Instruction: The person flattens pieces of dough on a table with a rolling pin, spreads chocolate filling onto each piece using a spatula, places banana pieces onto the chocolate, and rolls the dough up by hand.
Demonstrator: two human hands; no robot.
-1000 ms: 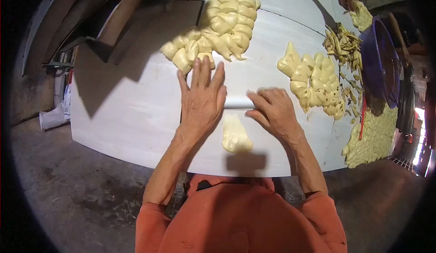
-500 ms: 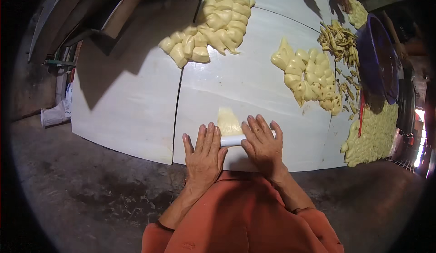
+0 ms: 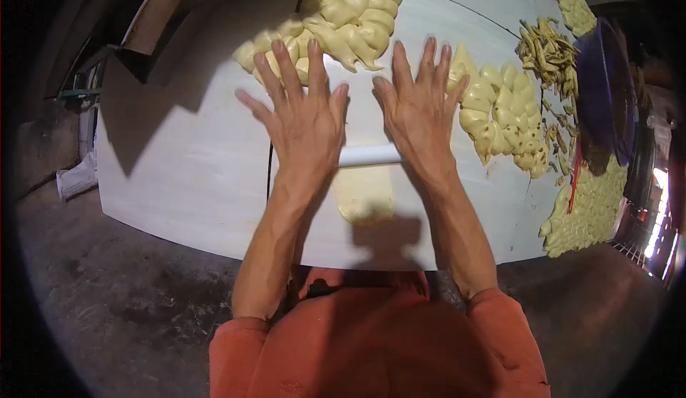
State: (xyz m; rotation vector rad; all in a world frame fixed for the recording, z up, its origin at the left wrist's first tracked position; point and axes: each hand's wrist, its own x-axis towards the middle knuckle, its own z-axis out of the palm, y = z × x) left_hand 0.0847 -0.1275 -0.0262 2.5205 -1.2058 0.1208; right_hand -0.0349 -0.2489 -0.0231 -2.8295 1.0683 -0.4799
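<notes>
My left hand (image 3: 300, 123) and my right hand (image 3: 418, 116) lie over a white rolling pin (image 3: 369, 154), fingers spread and open, the pin passing under their palms or wrists. Between my forearms, a flattened pale-yellow dough strip (image 3: 363, 191) lies on the white board (image 3: 171, 191), just on the near side of the pin. My left fingertips reach the edge of a cluster of plump dough pieces (image 3: 354, 16) at the back. Right of my right hand is another dough cluster (image 3: 500, 112), partly speckled brown.
On the right are a heap of thin yellowish-brown strips (image 3: 544, 55), a purple basin (image 3: 606, 94), a red thin object (image 3: 575, 176) and a flat bumpy dough sheet (image 3: 586, 219). More dough (image 3: 575, 8) lies back right. Dark boards (image 3: 153, 8) overhang the table at upper left.
Over the last second the pin came toward my body, then went away again. Both hands have now stretched farther forward across it, and the dough strip beneath looks wider.
</notes>
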